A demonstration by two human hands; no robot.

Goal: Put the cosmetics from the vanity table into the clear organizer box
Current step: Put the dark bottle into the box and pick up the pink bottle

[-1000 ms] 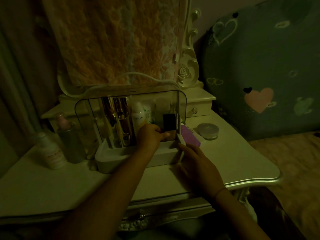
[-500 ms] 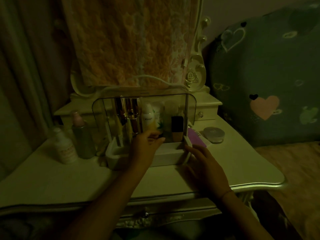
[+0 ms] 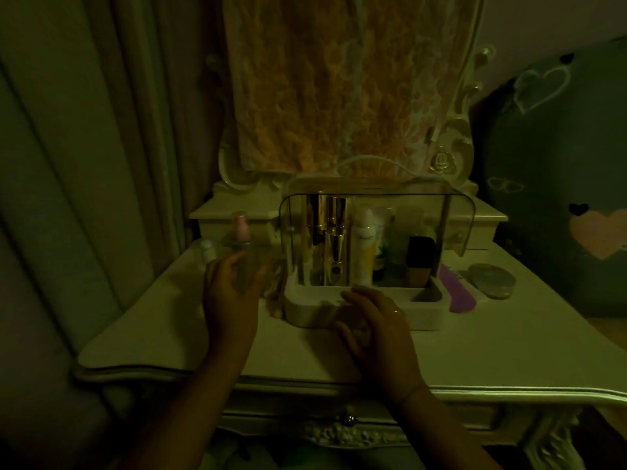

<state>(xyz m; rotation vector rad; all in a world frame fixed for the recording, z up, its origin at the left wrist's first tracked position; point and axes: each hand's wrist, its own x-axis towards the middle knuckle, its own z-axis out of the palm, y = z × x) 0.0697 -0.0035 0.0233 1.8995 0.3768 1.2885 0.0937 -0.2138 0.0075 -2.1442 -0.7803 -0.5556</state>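
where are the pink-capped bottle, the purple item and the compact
pink-capped bottle [image 3: 240, 228]: head view, on its pink cap
purple item [image 3: 458, 295]: head view, on its flat top
compact [image 3: 492, 278]: head view, on its lid

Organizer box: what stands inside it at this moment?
Inside the box stand gold tubes, a white bottle and a dark-capped bottle. The right hand covers part of its front; the dim light hides anything smaller.
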